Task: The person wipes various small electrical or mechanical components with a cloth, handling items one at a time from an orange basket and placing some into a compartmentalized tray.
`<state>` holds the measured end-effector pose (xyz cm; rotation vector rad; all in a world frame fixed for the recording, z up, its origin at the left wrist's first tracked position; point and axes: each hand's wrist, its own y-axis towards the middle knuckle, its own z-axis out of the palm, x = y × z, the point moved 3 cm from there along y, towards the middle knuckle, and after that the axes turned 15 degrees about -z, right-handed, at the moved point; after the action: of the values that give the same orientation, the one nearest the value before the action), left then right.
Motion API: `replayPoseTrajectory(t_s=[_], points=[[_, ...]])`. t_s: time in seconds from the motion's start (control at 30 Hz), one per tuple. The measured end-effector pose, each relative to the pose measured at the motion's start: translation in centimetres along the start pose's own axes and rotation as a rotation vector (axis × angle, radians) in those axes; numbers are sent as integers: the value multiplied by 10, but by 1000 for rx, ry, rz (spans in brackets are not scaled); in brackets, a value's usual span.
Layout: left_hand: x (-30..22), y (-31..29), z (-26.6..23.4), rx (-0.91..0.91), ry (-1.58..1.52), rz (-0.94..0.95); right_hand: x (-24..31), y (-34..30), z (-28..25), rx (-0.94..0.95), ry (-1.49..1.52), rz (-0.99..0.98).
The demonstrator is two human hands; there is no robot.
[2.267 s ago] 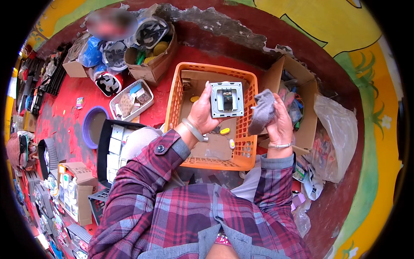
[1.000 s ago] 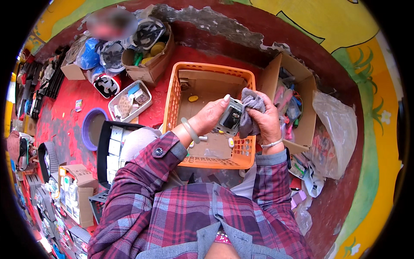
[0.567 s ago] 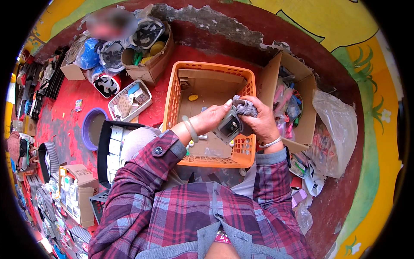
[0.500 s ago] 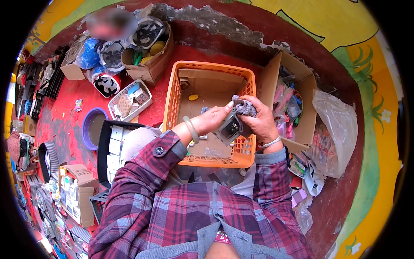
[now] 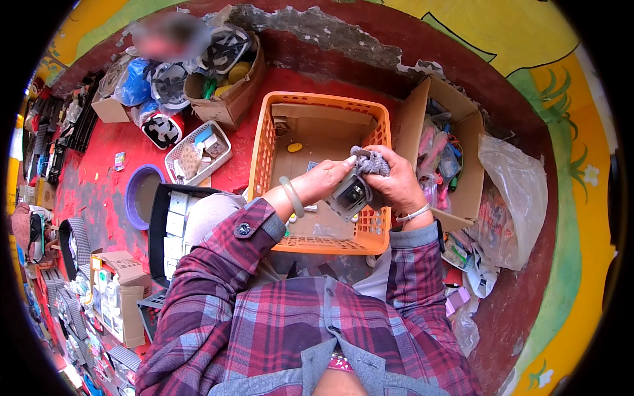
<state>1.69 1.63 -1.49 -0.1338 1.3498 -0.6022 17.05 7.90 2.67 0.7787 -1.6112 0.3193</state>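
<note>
Hands angle inward, left gripping a fitting, right clamping cloth seemingly onto it.

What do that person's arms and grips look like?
The left sleeve and right sleeve are dark red and grey plaid with grey cuffs. The left grip has a thick pale bangle at its wrist, the right grip a thin silvery bangle; neither wears gloves.

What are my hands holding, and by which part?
Your left hand grips a square gray-framed fitting by its upper-left edge; your right hand clutches a bunched gray cloth by its right side, against the fitting.
</note>
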Motion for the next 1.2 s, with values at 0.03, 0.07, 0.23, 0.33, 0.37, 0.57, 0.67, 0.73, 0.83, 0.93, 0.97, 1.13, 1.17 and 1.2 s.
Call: replayPoseTrajectory(t_s=[0.03, 0.07, 0.23, 0.33, 0.37, 0.57, 0.67, 0.73, 0.83, 0.93, 0.97, 1.13, 1.17, 1.2], points=[[-4, -3, 0, -2, -5, 9, -4, -1, -1, 6, 31, 20], [-3, -3, -1, -24, 11, 17, -7, -2, -2, 11, 62, 40], [-4, -1, -13, -82, 99, 40, -7, -6, -8, 47, 116, 123], [-5, 0, -18, -103, 137, 67, -2, -8, -11, 57, 93, 172], [-5, 1, -19, -110, 150, 75, -1, -8, -11, 59, 78, 188], [-13, -11, -11, -52, 16, -46, -2, -8, -7, 33, 4, 133], [0, -5, -4, -43, 89, -100, -2, -5, 2, 59, -25, 62], [5, -3, -1, -1, 146, -95, 2, -2, 5, 75, -46, 47], [6, -2, -2, 2, 210, -117, 8, 2, 7, 84, -39, 58], [5, -1, -4, 7, 189, -96, 6, 1, 6, 76, 79, 83], [11, 3, -6, 1, 144, -71, 4, 1, 6, 75, 134, 90], [2, -2, -11, -91, 51, 1, -5, -3, 0, 110, 188, 146], [0, -3, -15, -94, 69, 1, -6, -3, -2, 124, 166, 134], [-3, -4, -19, -97, 87, 1, -5, -4, -4, 118, 181, 177]])
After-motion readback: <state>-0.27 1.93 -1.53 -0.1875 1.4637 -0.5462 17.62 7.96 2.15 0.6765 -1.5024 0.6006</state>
